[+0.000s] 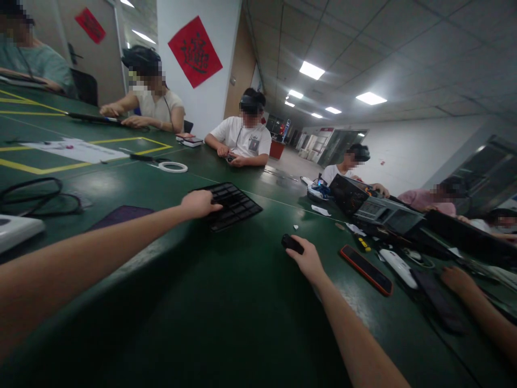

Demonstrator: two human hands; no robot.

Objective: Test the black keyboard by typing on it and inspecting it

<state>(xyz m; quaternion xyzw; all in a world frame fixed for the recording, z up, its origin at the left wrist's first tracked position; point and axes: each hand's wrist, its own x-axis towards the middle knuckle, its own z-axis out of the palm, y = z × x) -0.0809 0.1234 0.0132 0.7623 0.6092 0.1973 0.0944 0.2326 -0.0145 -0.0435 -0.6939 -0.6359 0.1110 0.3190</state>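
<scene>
You're showing two hands, one left hand [200,205] and one right hand [309,258], and there's one black gridded panel [234,206] plus one small black object [291,243]. Up and around your tabletop [226,302], you've got six people's heads, and one more forearm [480,304] at your right. Count along: one orange-edged phone [366,269], one white ring [173,167], one yellow-and-black item [361,242], one opened metal case [377,209]. Two white devices, one at left [18,231], one at right [398,268]! Two big red paper signs [195,52] on your left side, and overhead, at least six lit ceiling lights [312,70].
</scene>
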